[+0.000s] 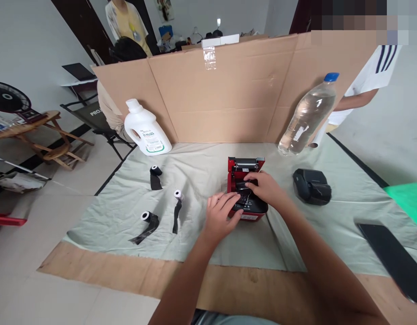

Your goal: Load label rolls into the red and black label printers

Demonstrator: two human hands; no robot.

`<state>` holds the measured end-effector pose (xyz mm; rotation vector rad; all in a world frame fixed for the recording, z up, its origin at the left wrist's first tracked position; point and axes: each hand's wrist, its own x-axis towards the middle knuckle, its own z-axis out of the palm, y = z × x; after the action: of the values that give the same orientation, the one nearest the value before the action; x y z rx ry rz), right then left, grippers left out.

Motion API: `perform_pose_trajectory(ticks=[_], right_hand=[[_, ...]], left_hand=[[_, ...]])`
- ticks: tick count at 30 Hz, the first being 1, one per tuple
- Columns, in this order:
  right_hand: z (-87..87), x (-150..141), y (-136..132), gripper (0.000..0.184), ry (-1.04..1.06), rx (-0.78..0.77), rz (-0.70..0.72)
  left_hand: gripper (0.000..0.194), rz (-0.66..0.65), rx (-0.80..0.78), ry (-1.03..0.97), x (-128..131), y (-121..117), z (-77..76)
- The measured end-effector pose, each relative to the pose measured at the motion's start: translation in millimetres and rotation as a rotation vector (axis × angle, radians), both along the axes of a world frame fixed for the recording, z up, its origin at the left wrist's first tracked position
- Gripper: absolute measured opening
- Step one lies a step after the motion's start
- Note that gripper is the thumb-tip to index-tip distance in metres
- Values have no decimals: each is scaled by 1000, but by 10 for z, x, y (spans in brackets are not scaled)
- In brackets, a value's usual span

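Note:
A small red and black receipt printer (251,208) stands on the cloth with its lid (246,164) raised. Inside its bay sits a dark roll (241,186), partly hidden by my fingers. My right hand (266,188) reaches in from the right, its thumb and fingers bent and closed at the roll. Along the printer's left side lies my left hand (222,211), fingers stretched and apart, the tips touching the front part of the printer. Black paper rolls with white cores lie to the left: one roll (155,177), a second roll (177,198) and a third roll (148,221).
A black handheld device (312,186) lies right of the printer, with a dark phone-like slab (391,259) nearer me. A white jug (148,131) and a water bottle (306,117) stand against a cardboard screen (222,99). People are partly visible behind it.

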<state>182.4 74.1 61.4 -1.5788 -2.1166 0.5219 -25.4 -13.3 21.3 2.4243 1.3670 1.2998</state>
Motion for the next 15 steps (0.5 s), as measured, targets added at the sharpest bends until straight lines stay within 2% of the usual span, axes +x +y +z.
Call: perform_pose_trajectory(ticks=[6,15], right_hand=[[-4,-8,-77,20,-55,-13,-55],[-12,-130,-154,21,-45,46,-146]], left_hand=[[37,-10,-116,-38,-14,17,-2],[38,-30,-165,-45,-12,29,-25]])
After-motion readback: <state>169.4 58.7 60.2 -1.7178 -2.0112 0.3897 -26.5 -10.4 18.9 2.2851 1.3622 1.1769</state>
